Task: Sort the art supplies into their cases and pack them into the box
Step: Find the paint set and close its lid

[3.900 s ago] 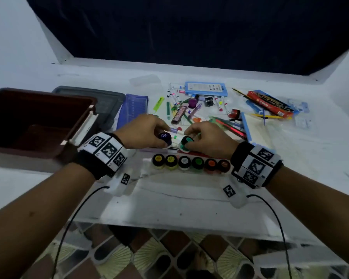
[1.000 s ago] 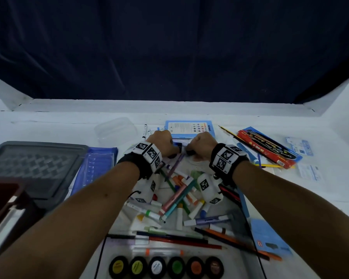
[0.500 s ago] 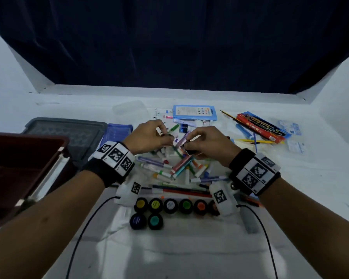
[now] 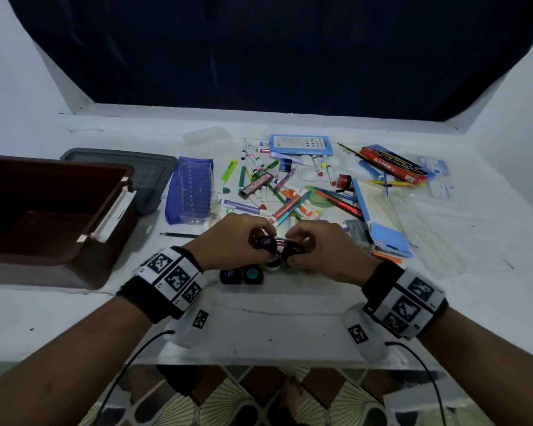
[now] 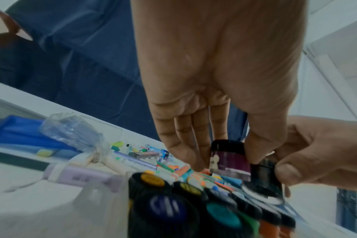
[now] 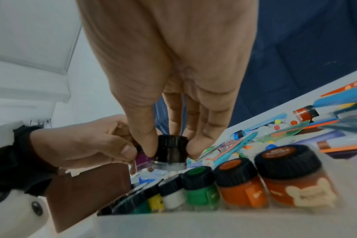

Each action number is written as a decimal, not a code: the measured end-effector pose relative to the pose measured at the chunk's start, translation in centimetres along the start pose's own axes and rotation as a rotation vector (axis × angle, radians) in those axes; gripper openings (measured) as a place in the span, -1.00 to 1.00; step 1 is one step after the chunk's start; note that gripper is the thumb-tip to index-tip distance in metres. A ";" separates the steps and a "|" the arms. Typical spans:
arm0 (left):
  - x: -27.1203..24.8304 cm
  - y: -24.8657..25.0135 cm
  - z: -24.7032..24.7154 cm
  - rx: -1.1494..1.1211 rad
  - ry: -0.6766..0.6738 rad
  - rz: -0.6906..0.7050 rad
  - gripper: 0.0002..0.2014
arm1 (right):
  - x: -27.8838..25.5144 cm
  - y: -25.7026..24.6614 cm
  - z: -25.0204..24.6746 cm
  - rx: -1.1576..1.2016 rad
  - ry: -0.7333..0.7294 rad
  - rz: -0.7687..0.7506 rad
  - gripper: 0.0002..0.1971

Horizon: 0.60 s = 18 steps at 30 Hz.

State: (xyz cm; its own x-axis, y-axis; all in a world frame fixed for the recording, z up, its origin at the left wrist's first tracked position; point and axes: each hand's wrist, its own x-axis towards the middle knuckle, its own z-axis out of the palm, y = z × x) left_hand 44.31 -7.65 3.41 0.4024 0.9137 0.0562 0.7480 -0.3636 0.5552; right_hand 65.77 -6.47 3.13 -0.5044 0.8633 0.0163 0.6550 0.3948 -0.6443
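My left hand [image 4: 264,248] pinches a purple paint jar [image 4: 268,240] by its sides; the left wrist view shows the purple jar [image 5: 230,159] between thumb and fingers. Touching it on the right, a black-capped dark jar [image 4: 293,249] is pinched by my right hand [image 4: 299,245], and that dark jar [image 6: 172,151] hangs just above the table. Under both hands runs a row of paint jars [image 6: 238,185] in a translucent case. A blue jar [image 4: 230,275] and a teal jar [image 4: 252,274] stand in front of the row.
A brown box [image 4: 59,167] stands open at the left, with a grey lid [image 4: 120,161] behind it. A blue pencil pouch [image 4: 191,189], a heap of markers [image 4: 286,204], a red pencil box [image 4: 391,164] and a blue case [image 4: 300,145] lie beyond the hands.
Both hands have come back from the marker heap towards me and now hover over the jar row, each holding a paint jar.
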 end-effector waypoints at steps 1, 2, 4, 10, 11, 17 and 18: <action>-0.3 0.2 0.3 0.008 -0.004 0.010 -0.72 | -0.4 0.0 0.2 -0.029 -0.006 -0.012 -0.70; -0.6 0.3 0.6 0.010 -0.012 0.009 -0.71 | -0.7 0.0 0.3 -0.062 -0.012 -0.024 -0.71; -1.1 0.4 1.2 0.010 -0.022 -0.002 -0.72 | -1.3 0.0 0.6 -0.112 -0.013 -0.045 -0.74; -1.5 0.6 2.3 0.051 0.021 0.058 -0.79 | -2.4 -0.6 0.9 -0.181 -0.027 -0.084 -0.78; -1.4 0.6 2.3 0.051 0.019 0.071 -0.79 | -2.6 -0.8 1.0 -0.199 -0.031 -0.094 -0.79; -1.4 1.0 2.5 0.052 -0.010 0.090 -0.76 | -2.2 -0.4 1.6 -0.239 -0.013 -0.091 -0.82; -1.4 1.0 2.6 0.054 -0.010 0.092 -0.76 | -2.1 -0.3 1.7 -0.241 -0.007 -0.085 -0.81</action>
State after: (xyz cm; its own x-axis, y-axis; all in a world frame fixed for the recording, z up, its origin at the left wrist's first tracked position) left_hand 45.85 -9.78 1.76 0.4759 0.8742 0.0969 0.7347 -0.4557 0.5025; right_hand 65.64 -8.91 1.96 -0.5670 0.8218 0.0570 0.7246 0.5305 -0.4400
